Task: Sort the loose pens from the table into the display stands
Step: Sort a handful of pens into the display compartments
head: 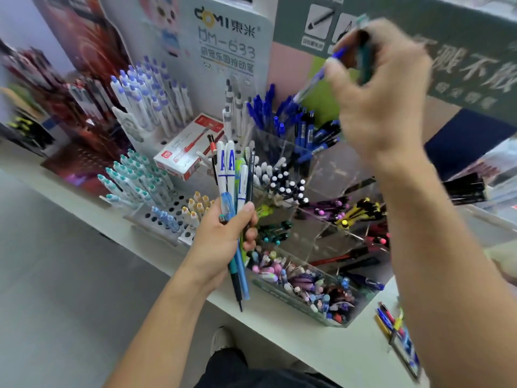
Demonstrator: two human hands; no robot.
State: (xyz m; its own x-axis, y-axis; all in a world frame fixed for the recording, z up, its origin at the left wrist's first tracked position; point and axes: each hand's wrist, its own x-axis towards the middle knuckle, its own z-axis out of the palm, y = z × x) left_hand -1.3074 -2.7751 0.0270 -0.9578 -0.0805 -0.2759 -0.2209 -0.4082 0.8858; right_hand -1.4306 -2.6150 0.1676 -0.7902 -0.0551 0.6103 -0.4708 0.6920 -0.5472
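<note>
My left hand (223, 233) grips a bundle of mixed pens (233, 180), white, blue, green and black ones, upright over the table's front edge. My right hand (383, 88) is raised high and blurred, holding a blue pen (327, 71) and a dark green pen (365, 57) above the clear acrylic stand (321, 169). That stand's compartments hold blue pens (282, 116), black-and-white ones (282, 180), purple and yellow ones (349, 211). A front tray (282, 295) is full of pastel pens. A few loose pens (389, 320) lie on the table at the right.
White perforated racks hold purple-capped pens (151, 93), teal-capped pens (134, 175) and yellow-capped ones (195, 208). A red-and-white pen box (184, 147) lies between them. A dark red display (81, 107) stands at the left. Signboards rise behind. The white table edge (279, 320) runs diagonally.
</note>
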